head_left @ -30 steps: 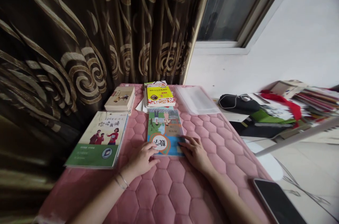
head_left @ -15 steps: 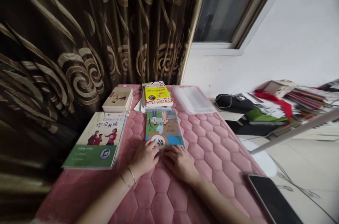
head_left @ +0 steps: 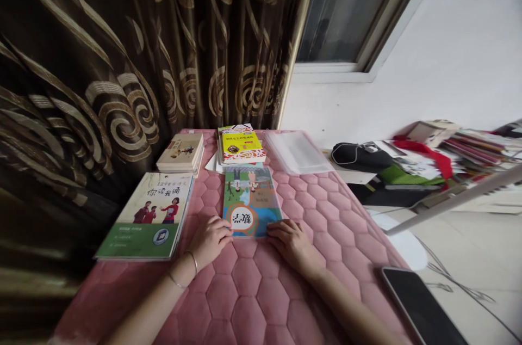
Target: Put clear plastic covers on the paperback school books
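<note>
- Pink, hexagon-quilted desk (head_left: 244, 285), with a dark brown, gold-patterned curtain (head_left: 171, 24) at 11 o'clock and a dark, metal-framed window (head_left: 330, 13) at 1 o'clock.
- Centre of the dial: blue, green and brown paper-covered textbook (head_left: 250, 198), lying flat, its title inverted to the viewer.
- Left hand (head_left: 211, 240), at 7 o'clock: fingers slightly bent, touching the near left corner. Right hand (head_left: 291, 242), at 5 o'clock: fingers bent over the near right corner. Whether either thumb pinches the cover cannot be told.
- Probable faults: uneven pressure from the two hands could skew the textbook; a forward push could drive it into the yellow-and-white paperback stack (head_left: 243, 145) at 12 o'clock, or crumple the white sheets beneath; a pinch on the cover alone could bend it.
- Surroundings: green-and-cream picture-covered book (head_left: 141, 239) at 9 o'clock, hemming the left side; small beige books (head_left: 179, 152) at 10; translucent plastic sleeves (head_left: 299, 152) at 1; black, glossy phone (head_left: 420, 307) at 4, well apart.
</note>
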`<state>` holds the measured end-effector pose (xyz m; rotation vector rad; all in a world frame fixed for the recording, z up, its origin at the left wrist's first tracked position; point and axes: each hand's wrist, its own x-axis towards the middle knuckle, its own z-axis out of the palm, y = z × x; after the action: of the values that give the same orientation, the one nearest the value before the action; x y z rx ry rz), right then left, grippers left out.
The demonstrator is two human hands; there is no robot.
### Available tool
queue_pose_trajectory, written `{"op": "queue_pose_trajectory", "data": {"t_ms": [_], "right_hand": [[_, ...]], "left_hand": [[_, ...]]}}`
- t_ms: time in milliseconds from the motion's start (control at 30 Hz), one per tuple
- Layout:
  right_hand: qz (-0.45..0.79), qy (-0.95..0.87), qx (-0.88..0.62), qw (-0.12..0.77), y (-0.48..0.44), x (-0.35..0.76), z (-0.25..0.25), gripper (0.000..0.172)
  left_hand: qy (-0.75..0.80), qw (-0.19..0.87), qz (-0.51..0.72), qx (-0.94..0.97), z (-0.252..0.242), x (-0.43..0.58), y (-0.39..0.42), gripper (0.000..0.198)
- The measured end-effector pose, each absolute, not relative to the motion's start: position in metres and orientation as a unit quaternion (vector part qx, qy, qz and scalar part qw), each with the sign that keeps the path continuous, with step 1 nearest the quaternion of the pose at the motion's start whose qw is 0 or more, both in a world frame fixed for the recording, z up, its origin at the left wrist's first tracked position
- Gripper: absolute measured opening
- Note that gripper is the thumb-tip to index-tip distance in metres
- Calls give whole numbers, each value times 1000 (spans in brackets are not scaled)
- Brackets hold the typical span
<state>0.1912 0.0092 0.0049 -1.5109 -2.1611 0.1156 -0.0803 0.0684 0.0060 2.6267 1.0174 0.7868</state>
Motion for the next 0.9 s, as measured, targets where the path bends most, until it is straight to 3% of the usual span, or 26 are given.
{"op": "queue_pose_trajectory", "data": {"t_ms": [400, 600, 733, 900], "right_hand": [[39, -763, -603, 232, -3, 226, -5, 28], [29, -763, -604, 231, -2, 209, 5, 21], [32, -778, -581, 237, 6, 177, 11, 22], [24, -785, -569, 245, 16, 149, 10, 16]], "left_hand": [[355, 194, 282, 870, 3, -97, 73, 16], [379, 136, 272, 874, 19, -77, 61, 8], [398, 83, 221, 887, 26, -47, 54, 18], [404, 69, 204, 889, 21, -29, 52, 4]]}}
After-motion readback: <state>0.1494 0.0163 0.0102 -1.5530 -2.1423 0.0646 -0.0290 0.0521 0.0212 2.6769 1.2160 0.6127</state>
